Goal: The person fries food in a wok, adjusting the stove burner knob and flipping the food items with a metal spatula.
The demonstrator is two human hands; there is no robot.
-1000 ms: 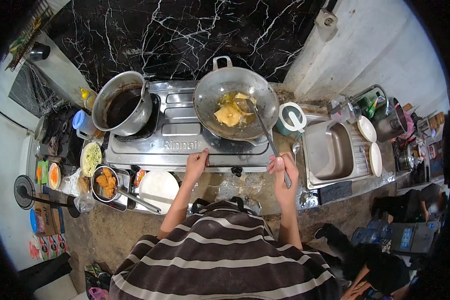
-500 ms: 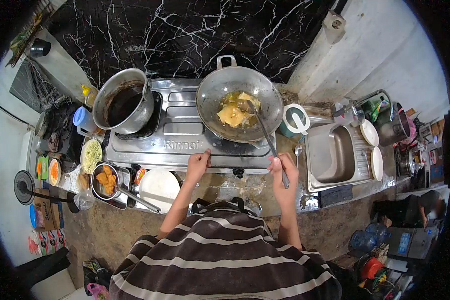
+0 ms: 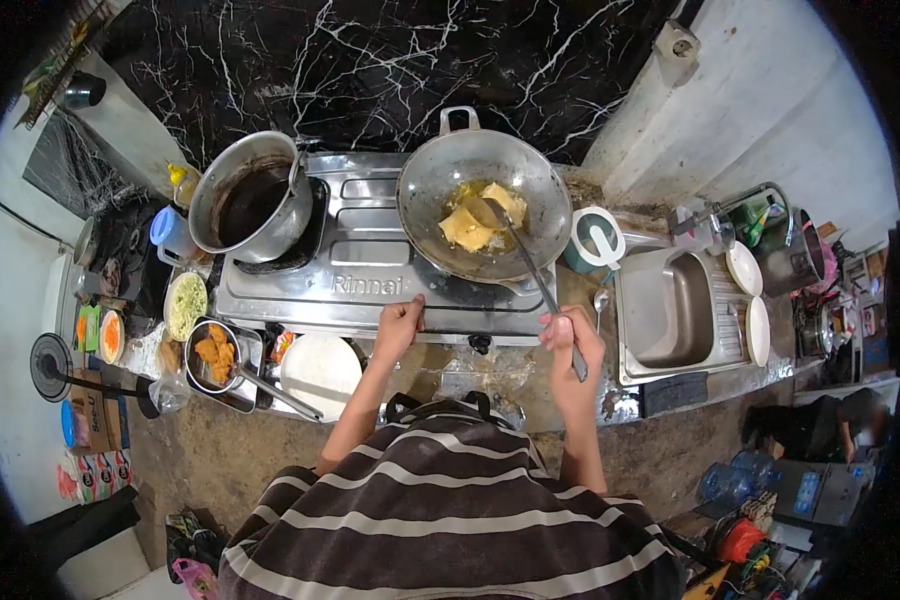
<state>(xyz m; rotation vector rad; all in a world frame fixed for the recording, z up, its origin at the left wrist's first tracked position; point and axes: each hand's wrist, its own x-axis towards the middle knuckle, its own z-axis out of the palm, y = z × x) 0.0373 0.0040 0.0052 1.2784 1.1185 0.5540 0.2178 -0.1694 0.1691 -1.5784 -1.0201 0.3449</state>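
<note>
My right hand (image 3: 576, 352) is closed around the long dark handle of a metal spatula (image 3: 533, 270). Its head reaches into a big wok (image 3: 420, 215) on the stove's right side and lies between two golden fried pieces, a left one (image 3: 467, 230) and a right one (image 3: 508, 203), in bubbling oil. My left hand (image 3: 399, 328) rests against the front edge of the silver stove (image 3: 300, 300), fingers curled, with nothing visible in them.
Left on the stove stands a deep pot (image 3: 210, 215). Beside it are a strainer (image 3: 238, 380) with fried pieces, a bowl of chopped greens (image 3: 186, 307) and a white plate (image 3: 320, 378). To the right are a lidded container (image 3: 596, 238) and a sink (image 3: 667, 310). A person (image 3: 820, 425) is at far right.
The spatula's head has shifted slightly left in the wok, between the two pieces, and more of the right piece shows. My left hand stays at the stove edge.
</note>
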